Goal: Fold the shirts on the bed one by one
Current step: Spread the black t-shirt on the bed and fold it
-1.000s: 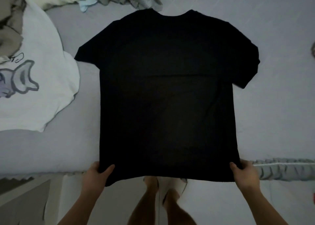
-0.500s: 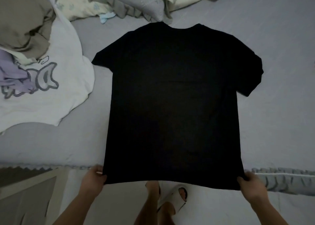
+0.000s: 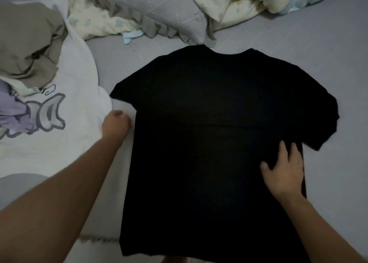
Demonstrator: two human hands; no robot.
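Black shirt (image 3: 209, 133) flat on bed (image 3: 328, 43) (right hand (image 3: 282, 173) spread atop, left hand (image 3: 115, 125) unclear).

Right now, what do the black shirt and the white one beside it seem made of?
Black shirt: soft matte knit, probably cotton jersey; it lies limp and flat without shine. White shirt: similar soft fabric, with a grey printed cartoon; the dim light leaves the weave unclear.

Bare bed (image 3: 328, 43) lies right of the black shirt (image 3: 209, 133) and far right, open for passing; on the left only a narrow strip separates it from the white shirt (image 3: 65, 143) and clothes pile (image 3: 25, 49); pillows (image 3: 159, 11) block the far side, nearly touching the collar.
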